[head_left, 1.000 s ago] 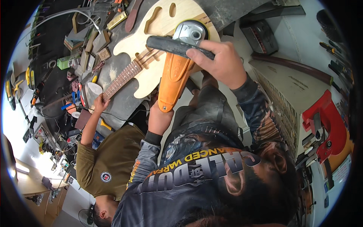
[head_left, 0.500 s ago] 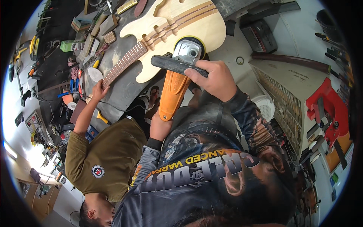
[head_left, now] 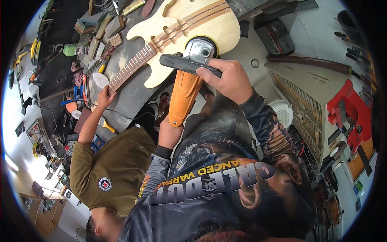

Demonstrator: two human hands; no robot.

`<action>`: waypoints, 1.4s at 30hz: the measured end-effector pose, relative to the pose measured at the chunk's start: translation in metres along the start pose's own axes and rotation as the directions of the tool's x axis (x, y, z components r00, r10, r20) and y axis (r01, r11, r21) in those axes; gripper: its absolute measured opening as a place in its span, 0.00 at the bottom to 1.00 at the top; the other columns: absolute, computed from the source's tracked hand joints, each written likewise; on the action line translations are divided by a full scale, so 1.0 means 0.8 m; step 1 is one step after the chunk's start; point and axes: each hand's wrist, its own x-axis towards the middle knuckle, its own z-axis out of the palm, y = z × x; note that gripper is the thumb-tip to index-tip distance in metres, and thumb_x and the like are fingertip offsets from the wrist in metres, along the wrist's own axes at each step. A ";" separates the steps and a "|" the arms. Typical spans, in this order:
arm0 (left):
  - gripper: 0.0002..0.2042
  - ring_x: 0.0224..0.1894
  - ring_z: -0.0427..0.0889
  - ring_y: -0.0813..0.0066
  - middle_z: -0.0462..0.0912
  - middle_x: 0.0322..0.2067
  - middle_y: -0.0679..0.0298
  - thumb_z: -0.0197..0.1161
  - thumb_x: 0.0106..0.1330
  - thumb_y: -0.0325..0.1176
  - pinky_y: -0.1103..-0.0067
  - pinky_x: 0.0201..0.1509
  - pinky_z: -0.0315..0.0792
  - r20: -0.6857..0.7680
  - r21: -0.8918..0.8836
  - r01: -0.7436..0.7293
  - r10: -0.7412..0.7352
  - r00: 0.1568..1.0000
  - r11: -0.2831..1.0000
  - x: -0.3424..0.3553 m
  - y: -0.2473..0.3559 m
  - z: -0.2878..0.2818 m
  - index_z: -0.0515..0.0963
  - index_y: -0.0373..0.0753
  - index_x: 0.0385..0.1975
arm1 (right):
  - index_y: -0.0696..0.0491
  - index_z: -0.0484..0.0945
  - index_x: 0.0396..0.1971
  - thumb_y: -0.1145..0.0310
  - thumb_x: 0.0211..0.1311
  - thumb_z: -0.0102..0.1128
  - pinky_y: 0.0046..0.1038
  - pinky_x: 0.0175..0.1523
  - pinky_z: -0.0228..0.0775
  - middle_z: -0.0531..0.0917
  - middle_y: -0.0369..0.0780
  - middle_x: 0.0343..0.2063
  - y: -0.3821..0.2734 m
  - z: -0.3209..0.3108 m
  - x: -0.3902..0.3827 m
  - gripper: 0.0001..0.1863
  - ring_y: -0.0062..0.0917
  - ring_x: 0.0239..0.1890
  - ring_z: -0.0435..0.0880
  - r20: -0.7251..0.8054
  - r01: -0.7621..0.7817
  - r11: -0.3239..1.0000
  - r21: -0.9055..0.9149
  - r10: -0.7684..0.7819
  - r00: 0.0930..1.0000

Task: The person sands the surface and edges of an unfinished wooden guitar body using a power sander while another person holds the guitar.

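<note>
The fingers of the bare left hand are hidden below the long orange plastic body of the power tool, and the underside of its round, yellow-edged disc cannot be seen. The pale wooden guitar with brown stripes is cut off by the far edge, while at the near left the head of the co-worker in an olive-green cloth shirt is blurred and also cut.

wooden blocks are lying on the grey counter near a green box; a dark brown bar is lying beside a pale cabinet, and a red tool is showing farther right.
</note>
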 end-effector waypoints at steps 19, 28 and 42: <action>0.15 0.50 0.91 0.37 0.91 0.43 0.41 0.68 0.62 0.22 0.60 0.53 0.85 -0.013 -0.025 -0.054 0.053 0.998 0.998 0.156 0.149 -0.007 0.85 0.31 0.49 | 0.59 0.91 0.33 0.42 0.72 0.76 0.39 0.29 0.73 0.78 0.49 0.16 0.035 -0.126 0.180 0.29 0.41 0.18 0.79 -0.059 0.047 0.999 -0.005 -0.047 0.997; 0.13 0.46 0.91 0.37 0.91 0.39 0.42 0.67 0.62 0.23 0.60 0.51 0.84 0.008 -0.052 -0.057 0.058 0.998 0.997 0.192 0.188 -0.019 0.83 0.29 0.47 | 0.59 0.91 0.35 0.40 0.72 0.75 0.39 0.31 0.75 0.78 0.51 0.17 0.046 -0.144 0.225 0.30 0.45 0.19 0.79 -0.092 0.059 0.997 -0.044 -0.062 0.994; 0.14 0.50 0.91 0.37 0.91 0.42 0.41 0.68 0.62 0.23 0.60 0.53 0.84 -0.012 -0.045 -0.084 0.084 0.996 0.995 0.114 0.097 -0.004 0.84 0.30 0.48 | 0.59 0.91 0.35 0.43 0.72 0.77 0.38 0.30 0.74 0.79 0.49 0.17 0.031 -0.086 0.122 0.28 0.40 0.18 0.78 -0.058 0.048 0.998 -0.038 -0.050 0.997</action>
